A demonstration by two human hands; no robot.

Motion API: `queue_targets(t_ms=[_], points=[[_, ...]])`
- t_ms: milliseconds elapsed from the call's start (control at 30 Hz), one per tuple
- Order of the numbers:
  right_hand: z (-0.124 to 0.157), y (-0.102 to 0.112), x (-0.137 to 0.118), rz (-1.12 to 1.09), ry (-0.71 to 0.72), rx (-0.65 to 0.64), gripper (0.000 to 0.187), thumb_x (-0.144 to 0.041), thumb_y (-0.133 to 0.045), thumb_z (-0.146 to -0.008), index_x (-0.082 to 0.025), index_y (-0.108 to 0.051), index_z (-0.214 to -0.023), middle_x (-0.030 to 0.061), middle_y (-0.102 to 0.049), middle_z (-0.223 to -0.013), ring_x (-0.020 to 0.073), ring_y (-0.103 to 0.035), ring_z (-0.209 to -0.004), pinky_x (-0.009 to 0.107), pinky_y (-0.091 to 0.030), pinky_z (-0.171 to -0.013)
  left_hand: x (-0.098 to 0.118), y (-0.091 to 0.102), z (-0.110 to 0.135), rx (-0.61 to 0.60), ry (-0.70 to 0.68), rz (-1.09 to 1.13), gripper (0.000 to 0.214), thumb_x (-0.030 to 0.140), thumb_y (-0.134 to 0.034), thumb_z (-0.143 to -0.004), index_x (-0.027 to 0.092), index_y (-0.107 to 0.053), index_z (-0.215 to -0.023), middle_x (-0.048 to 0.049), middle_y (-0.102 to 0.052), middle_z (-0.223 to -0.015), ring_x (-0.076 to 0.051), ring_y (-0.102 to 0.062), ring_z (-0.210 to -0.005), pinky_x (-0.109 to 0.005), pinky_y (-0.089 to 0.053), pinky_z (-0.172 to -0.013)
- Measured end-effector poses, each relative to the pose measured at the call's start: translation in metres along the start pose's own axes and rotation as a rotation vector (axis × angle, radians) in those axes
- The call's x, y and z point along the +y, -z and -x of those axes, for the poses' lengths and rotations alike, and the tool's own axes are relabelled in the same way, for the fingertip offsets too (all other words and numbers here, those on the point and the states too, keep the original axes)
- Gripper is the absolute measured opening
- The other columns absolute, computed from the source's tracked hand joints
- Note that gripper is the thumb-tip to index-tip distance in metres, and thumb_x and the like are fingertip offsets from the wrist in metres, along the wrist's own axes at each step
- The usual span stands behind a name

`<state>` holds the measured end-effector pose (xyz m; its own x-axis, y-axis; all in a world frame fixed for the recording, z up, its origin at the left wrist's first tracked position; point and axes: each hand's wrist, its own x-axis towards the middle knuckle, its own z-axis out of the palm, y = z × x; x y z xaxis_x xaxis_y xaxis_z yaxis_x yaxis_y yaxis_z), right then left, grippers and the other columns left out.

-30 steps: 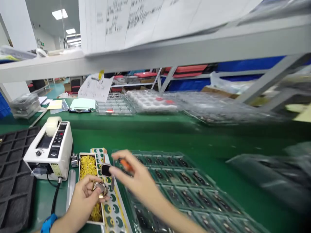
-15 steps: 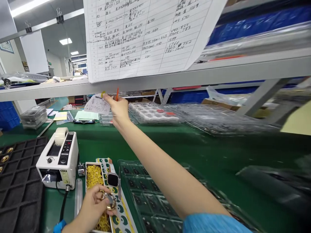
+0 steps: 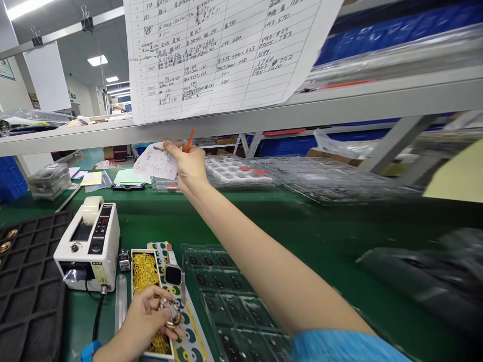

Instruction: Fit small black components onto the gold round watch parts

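My left hand (image 3: 145, 314), a blue band at its wrist, is closed on a round gold-rimmed watch part (image 3: 173, 312) above a white box (image 3: 133, 271) of yellow rubber bands (image 3: 145, 271). Stretched far forward, my right hand (image 3: 190, 163) is closed, with an orange stick (image 3: 189, 141) jutting up from it. Its fingertips are at the top edge of a handwritten paper slip (image 3: 154, 163), by a small yellow piece under the shelf; whether they pinch the slip I cannot tell. A square-faced watch (image 3: 173, 275) lies right of the box.
A white tape dispenser (image 3: 88, 246) stands left, beside a black compartment tray (image 3: 33, 281). Clear plastic trays (image 3: 226, 296) with small dark parts lie under my right arm. A grey shelf beam (image 3: 226, 123) crosses above, with a written sheet (image 3: 226, 60) hanging over it.
The view has shifted slightly. My right hand has moved a little right, and the orange stick now tilts more to the right. My left hand still holds the watch part, turned slightly.
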<state>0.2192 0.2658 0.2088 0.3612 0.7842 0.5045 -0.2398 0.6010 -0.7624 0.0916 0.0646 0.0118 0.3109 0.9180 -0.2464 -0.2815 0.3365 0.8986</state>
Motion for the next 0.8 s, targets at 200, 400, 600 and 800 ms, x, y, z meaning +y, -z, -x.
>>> queue_targets(t_ms=[200, 400, 600, 800], points=[[-0.006, 0.001, 0.0, 0.032, -0.008, 0.026, 0.024, -0.03, -0.073, -0.066, -0.018, -0.054, -0.062, -0.0004, -0.057, -0.067, 0.0172, -0.059, -0.077, 0.03, -0.046, -0.071, 0.004, -0.001, 0.001, 0.014, 0.008, 0.003, 0.055, 0.05, -0.084, -0.06, 0.013, -0.058, -0.091, -0.0051, -0.071, -0.072, -0.016, -0.071, -0.062, -0.02, -0.05, -0.054], [-0.008, 0.002, -0.005, 0.124, -0.011, 0.032, 0.026, -0.03, -0.071, -0.072, -0.019, -0.049, -0.064, -0.0017, -0.054, -0.068, 0.0146, -0.054, -0.071, 0.029, -0.044, -0.07, 0.005, -0.002, 0.001, 0.014, 0.013, -0.021, 0.054, 0.05, -0.084, -0.059, 0.014, -0.057, -0.089, -0.0052, -0.073, -0.07, -0.016, -0.07, -0.059, -0.021, -0.051, -0.053], [0.038, 0.045, -0.027, 0.275, -0.007, -0.059, 0.03, -0.035, -0.072, -0.072, -0.02, -0.049, -0.062, -0.003, -0.045, -0.063, 0.0127, -0.042, -0.061, 0.027, -0.037, -0.06, 0.011, -0.003, 0.004, 0.019, 0.004, -0.027, 0.055, 0.05, -0.084, -0.058, 0.014, -0.056, -0.089, -0.005, -0.073, -0.069, -0.016, -0.071, -0.059, -0.019, -0.05, -0.053], [0.138, 0.119, -0.018, 0.629, 0.118, -0.335, 0.027, -0.036, -0.059, -0.084, -0.02, -0.05, -0.065, -0.0018, -0.049, -0.063, 0.012, -0.04, -0.055, 0.025, -0.033, -0.052, 0.012, -0.006, 0.005, 0.081, 0.005, -0.021, 0.06, 0.054, -0.085, -0.053, 0.014, -0.057, -0.088, -0.0016, -0.071, -0.066, -0.016, -0.071, -0.059, -0.02, -0.051, -0.052]])
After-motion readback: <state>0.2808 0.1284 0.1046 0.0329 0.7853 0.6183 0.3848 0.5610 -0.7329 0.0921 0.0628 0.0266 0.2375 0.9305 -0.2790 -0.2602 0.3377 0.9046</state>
